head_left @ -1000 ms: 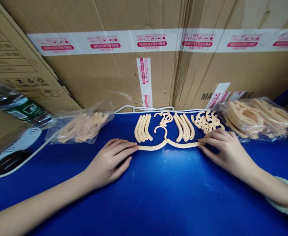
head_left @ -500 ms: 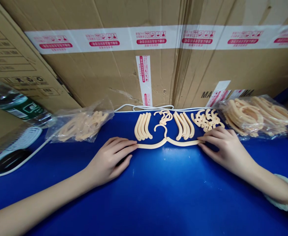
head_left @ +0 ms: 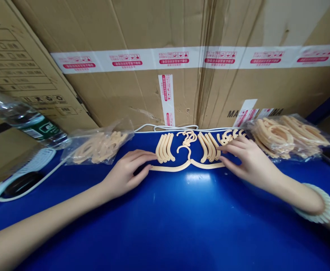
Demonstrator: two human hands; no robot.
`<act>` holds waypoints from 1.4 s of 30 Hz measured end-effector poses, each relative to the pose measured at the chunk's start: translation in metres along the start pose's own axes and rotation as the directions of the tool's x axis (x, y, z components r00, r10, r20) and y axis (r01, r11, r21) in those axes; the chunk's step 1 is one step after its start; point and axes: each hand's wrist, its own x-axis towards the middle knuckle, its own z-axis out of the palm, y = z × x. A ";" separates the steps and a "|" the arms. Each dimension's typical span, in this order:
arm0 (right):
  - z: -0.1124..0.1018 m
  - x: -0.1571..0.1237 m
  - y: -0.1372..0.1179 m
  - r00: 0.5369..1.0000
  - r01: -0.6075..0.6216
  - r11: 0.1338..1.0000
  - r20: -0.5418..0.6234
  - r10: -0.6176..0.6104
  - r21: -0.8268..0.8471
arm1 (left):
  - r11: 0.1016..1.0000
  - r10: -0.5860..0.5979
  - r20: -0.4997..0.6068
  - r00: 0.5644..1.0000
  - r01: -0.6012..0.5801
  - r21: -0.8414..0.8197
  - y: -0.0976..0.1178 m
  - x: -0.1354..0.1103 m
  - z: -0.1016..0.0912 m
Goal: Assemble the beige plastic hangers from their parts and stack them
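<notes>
A cream plastic clothes hanger, with its hook and two curved arms, lies flat on the blue tabletop. To its left, my left hand is open, index fingertip by the left row of loose hanger arms and thumb beside the hanger's left end. My right hand is also open; its fingertips reach the edge of the right row of hanger arms. The right thumb is by the hanger's right end. Small loose hooks sit between the rows. More hooks are partly covered by my right hand.
Clear bags of cream hanger parts lie left and right. At the far left are a water bottle, a pale hairbrush and a black oval object. A white cable runs before a large cardboard box.
Both hands have come off the hanger's ends. Their fingers have moved up and inward to the rows of loose arms. The hanger stays flat, and the camera view has tilted slightly.
</notes>
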 end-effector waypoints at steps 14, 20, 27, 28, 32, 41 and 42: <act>0.040 0.101 -0.006 0.986 0.086 0.996 0.143 -0.090 0.036 | 0.996 0.070 0.127 0.989 -0.077 0.050 -0.052 0.037 0.012; 0.052 0.114 -0.013 0.967 0.112 0.993 0.228 -0.114 0.023 | 0.988 0.114 0.259 0.959 -0.137 0.073 -0.052 0.047 0.004; 0.068 0.122 -0.013 0.981 0.043 0.986 0.179 -0.072 0.163 | 0.979 0.145 0.273 0.951 -0.178 0.098 -0.052 0.047 0.009; 0.069 0.122 -0.012 0.984 0.028 0.983 0.167 -0.060 0.184 | 0.979 0.145 0.276 0.950 -0.178 0.099 -0.051 0.047 0.009; 0.067 0.120 -0.013 0.998 -0.037 0.961 0.050 0.025 0.272 | 0.977 0.152 0.313 0.937 -0.190 0.094 -0.049 0.046 0.006; 0.026 0.065 -0.050 0.959 -0.030 0.485 -0.112 0.262 0.874 | 0.979 0.166 0.299 0.940 -0.193 0.061 -0.050 0.036 0.004; 0.022 0.056 -0.056 0.959 -0.041 0.436 -0.087 0.270 0.899 | 0.978 0.173 0.295 0.940 -0.198 0.058 -0.051 0.037 0.004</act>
